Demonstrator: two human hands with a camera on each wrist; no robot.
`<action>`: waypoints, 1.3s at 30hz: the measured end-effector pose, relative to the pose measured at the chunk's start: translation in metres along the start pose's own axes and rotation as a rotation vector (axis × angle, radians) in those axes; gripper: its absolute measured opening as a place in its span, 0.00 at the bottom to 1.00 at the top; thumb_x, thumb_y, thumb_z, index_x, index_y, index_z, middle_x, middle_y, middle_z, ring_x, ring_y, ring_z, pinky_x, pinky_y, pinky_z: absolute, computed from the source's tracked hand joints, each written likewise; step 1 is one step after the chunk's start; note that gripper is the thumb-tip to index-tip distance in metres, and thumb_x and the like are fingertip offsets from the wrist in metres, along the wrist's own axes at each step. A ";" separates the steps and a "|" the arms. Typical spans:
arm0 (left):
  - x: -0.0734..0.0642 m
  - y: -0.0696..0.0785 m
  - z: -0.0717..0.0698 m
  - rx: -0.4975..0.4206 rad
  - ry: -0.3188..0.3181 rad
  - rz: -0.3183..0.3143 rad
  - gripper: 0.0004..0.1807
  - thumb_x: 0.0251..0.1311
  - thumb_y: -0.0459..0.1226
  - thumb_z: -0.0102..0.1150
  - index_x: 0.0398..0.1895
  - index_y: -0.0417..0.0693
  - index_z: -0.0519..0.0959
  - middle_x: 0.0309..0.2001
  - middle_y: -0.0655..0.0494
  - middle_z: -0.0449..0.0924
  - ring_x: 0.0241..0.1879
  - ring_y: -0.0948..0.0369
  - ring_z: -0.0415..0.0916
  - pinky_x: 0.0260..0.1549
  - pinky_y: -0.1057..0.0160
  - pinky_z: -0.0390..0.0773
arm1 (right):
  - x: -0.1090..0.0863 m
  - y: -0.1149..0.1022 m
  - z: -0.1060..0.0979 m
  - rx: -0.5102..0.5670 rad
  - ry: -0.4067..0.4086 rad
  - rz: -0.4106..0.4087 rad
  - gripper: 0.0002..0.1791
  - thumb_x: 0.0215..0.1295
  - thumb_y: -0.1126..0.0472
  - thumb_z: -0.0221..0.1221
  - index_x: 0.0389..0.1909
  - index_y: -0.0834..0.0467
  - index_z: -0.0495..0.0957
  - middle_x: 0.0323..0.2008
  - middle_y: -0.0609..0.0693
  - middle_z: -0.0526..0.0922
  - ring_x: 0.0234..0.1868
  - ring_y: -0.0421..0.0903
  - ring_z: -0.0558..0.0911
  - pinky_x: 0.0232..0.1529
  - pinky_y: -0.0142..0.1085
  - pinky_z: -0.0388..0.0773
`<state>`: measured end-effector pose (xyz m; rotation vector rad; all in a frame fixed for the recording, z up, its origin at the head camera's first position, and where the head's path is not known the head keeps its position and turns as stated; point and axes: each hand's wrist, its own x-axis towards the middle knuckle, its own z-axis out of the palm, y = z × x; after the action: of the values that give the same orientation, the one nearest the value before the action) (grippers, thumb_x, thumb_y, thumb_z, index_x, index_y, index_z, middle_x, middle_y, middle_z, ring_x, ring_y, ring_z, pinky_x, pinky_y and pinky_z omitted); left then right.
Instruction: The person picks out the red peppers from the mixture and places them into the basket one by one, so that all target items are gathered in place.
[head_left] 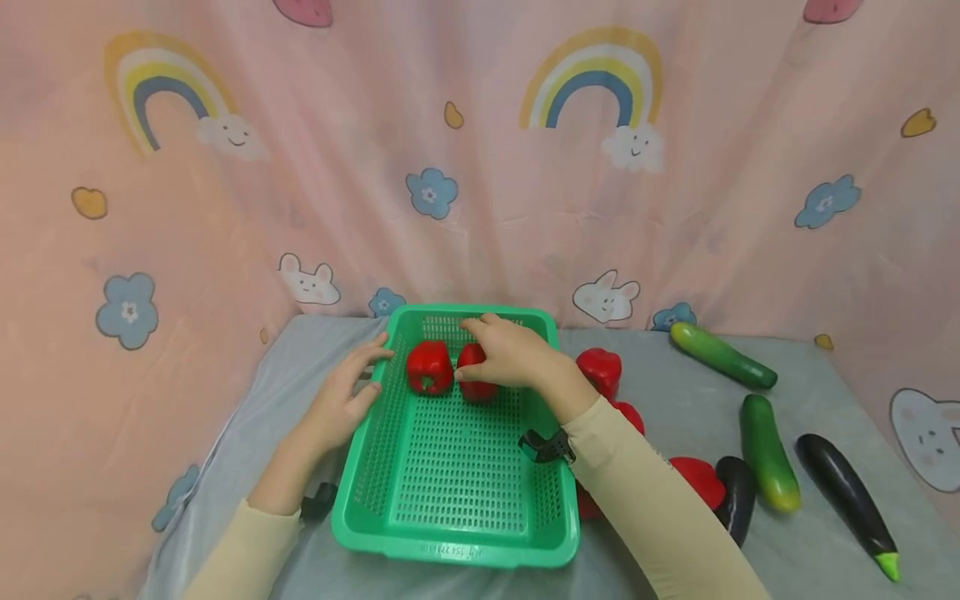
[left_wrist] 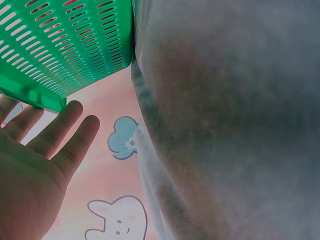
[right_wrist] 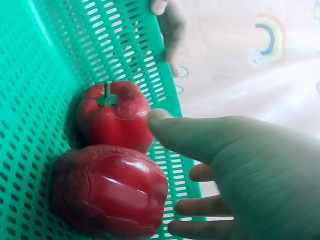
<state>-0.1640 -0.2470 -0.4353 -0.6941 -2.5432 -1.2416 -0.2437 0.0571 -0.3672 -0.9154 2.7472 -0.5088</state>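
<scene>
My left hand (head_left: 341, 396) is resting, fingers loosely extended, at the left rim of the green basket (head_left: 457, 557), probably steadying it. Inside, toward the far end, a stemmed red pepper (head_left: 429, 368) is sitting beside a second red pepper (right_wrist: 112, 192), which the floor seems to be supporting, since my right hand (head_left: 516, 354) is hovering with fingers parted, gripping nothing.

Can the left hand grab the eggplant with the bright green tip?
Probably not from here: the left hand is by the left rim of the basket, and the eggplant lies far right, with the basket and right arm between.
</scene>
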 end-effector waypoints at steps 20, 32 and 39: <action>0.000 -0.001 0.002 0.004 0.001 -0.021 0.27 0.71 0.26 0.54 0.73 0.38 0.75 0.84 0.47 0.63 0.71 0.43 0.74 0.63 0.37 0.79 | -0.054 0.009 -0.047 0.078 0.164 -0.040 0.43 0.74 0.40 0.67 0.81 0.58 0.68 0.76 0.57 0.73 0.76 0.58 0.72 0.74 0.59 0.72; -0.002 0.001 -0.001 0.015 0.018 -0.021 0.27 0.72 0.27 0.54 0.74 0.40 0.75 0.84 0.49 0.63 0.71 0.44 0.75 0.63 0.39 0.80 | -0.109 0.059 -0.041 0.327 0.286 0.099 0.43 0.80 0.45 0.63 0.85 0.63 0.60 0.80 0.64 0.67 0.78 0.68 0.68 0.71 0.70 0.70; 0.001 -0.001 0.000 0.013 0.003 -0.017 0.27 0.72 0.27 0.53 0.74 0.39 0.74 0.85 0.48 0.62 0.72 0.44 0.73 0.64 0.39 0.79 | -0.114 0.078 -0.033 0.304 0.310 0.129 0.43 0.80 0.46 0.62 0.83 0.66 0.60 0.79 0.68 0.67 0.75 0.73 0.69 0.70 0.71 0.70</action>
<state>-0.1659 -0.2474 -0.4358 -0.6684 -2.5577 -1.2301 -0.2063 0.1939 -0.3572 -0.6263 2.8513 -1.0880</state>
